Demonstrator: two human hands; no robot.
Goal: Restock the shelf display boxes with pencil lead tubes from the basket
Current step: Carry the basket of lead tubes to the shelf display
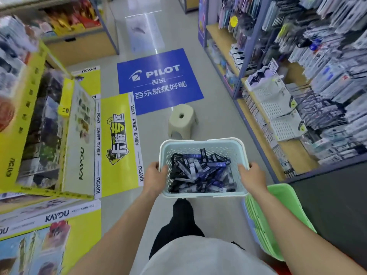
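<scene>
Plainly, both hands are occupied: the left hand (pixel 155 175) grips the left rim of the pale blue basket (pixel 202 140) and the right hand (pixel 252 175) grips its right rim, each curled over the edge, so the basket is carried in front of the body; inside it the pencil lead tubes (pixel 200 171) lie in a jumbled heap, black, blue and grey, pointing every way with no shared axis; the basket's longer side seems to run across the body; the white perforated display boxes (pixel 278 108) stand on the wooden shelf (pixel 294 149) ahead of the basket and to its right, so the right hand is the nearer one, and I judge that the left must carry the basket alone, or the basket be set down, before any tube is lifted; straight ahead of the basket a beige stool (pixel 181 120) stands on the grey floor (pixel 218 120), with a blue floor sticker (pixel 158 80) beyond it; a green crate (pixel 278 215) sits behind the basket to its right; yellow card displays (pixel 39 126) line the aisle to the basket's left.
</scene>
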